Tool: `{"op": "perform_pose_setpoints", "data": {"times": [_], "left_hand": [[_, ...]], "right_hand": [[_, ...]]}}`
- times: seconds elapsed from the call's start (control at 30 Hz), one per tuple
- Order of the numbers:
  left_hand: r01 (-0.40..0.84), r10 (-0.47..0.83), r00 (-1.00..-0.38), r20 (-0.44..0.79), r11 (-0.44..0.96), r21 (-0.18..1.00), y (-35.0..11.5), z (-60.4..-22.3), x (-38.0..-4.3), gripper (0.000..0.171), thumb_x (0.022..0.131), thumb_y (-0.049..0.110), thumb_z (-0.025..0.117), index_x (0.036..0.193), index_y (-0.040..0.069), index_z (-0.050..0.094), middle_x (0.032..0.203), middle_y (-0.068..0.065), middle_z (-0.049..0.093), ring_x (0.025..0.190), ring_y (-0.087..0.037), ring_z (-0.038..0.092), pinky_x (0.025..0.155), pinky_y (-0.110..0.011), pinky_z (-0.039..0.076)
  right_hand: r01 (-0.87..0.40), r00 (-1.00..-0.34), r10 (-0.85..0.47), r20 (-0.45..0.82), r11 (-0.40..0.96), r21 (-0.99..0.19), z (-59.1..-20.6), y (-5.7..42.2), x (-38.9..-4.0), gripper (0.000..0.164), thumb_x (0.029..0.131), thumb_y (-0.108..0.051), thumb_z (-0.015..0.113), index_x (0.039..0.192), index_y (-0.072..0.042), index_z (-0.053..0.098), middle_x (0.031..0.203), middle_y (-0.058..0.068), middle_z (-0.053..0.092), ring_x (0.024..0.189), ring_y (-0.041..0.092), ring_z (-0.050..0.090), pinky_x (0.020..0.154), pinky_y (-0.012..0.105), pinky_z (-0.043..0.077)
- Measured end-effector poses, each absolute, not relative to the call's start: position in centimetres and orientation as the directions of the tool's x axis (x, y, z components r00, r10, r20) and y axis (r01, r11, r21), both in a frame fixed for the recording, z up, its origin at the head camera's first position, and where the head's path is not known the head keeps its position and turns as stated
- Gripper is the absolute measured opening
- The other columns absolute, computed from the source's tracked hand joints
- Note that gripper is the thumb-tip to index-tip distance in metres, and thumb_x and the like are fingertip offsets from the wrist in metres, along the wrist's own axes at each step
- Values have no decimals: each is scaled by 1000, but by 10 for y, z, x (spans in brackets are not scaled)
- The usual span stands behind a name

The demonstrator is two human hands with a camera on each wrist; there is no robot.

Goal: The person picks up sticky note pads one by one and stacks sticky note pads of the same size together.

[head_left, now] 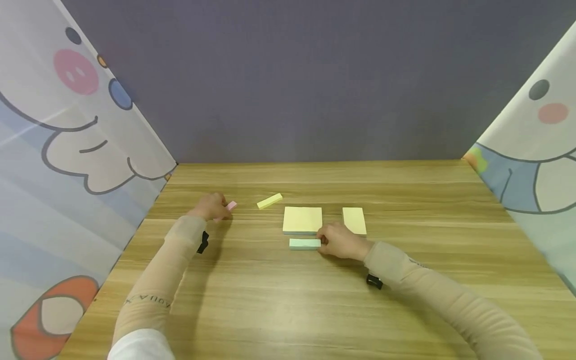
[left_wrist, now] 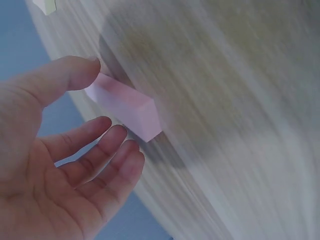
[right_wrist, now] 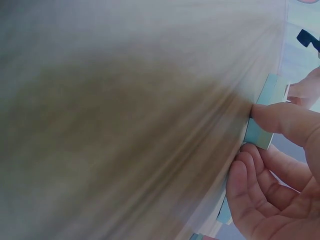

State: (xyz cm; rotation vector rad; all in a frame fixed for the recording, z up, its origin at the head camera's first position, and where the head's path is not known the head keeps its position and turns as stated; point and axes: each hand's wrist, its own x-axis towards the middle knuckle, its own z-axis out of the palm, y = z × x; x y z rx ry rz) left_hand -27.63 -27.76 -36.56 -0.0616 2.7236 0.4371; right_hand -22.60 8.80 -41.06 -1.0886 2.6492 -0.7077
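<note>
My left hand (head_left: 211, 207) is at a narrow pink sticky note pad (head_left: 231, 205) on the left of the table. In the left wrist view the thumb is by one end of the pink pad and the loosely bent fingers lie along its side, with gaps showing. My right hand (head_left: 343, 240) pinches the right end of a narrow light green sticky note pad (head_left: 304, 244); the right wrist view shows the thumb against its side. Just behind that lies a larger yellow sticky note pad (head_left: 302, 220) with a bluish lower layer.
A narrow yellow pad (head_left: 270, 201) lies at an angle between the pink pad and the large one. A smaller yellow pad (head_left: 354, 220) sits behind the right hand. A grey panel (head_left: 315, 85) borders the wooden table (head_left: 270, 310) at the back, with printed cloths at both sides.
</note>
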Motion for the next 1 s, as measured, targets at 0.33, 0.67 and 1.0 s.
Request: {"op": "perform_pose_setpoints", "data": {"times": [0.33, 0.67, 1.0], "left_hand": [[-66, 32, -941, -338, 959, 275, -278, -375, -284, 42, 74, 19, 69, 108, -4, 60, 102, -16, 63, 81, -23, 56, 69, -31, 47], [-64, 17, -954, -298, 964, 258, -279, -383, -285, 38, 74, 18, 69, 106, -2, 62, 102, -16, 63, 82, -25, 55, 71, -35, 46], [-53, 18, -964, -265, 964, 259, -280, -387, -285, 35, 76, 17, 67, 104, -3, 62, 101, -18, 63, 81, -26, 55, 71, -36, 47]], "right_hand": [[-614, -710, -705, 6, 613, -497, -413, 89, -228, 22, 77, -13, 72, 94, 1, 67, 79, 1, 62, 73, 9, 53, 67, 23, 48], [-624, -702, -711, 22, 601, -499, -414, 89, -228, 20, 77, -12, 72, 91, 0, 67, 79, 2, 63, 72, 9, 54, 67, 22, 48], [-653, -689, -722, 58, 584, -483, -415, 89, -229, 11, 75, -12, 73, 79, -5, 66, 73, -1, 60, 67, 7, 50, 63, 19, 45]]}}
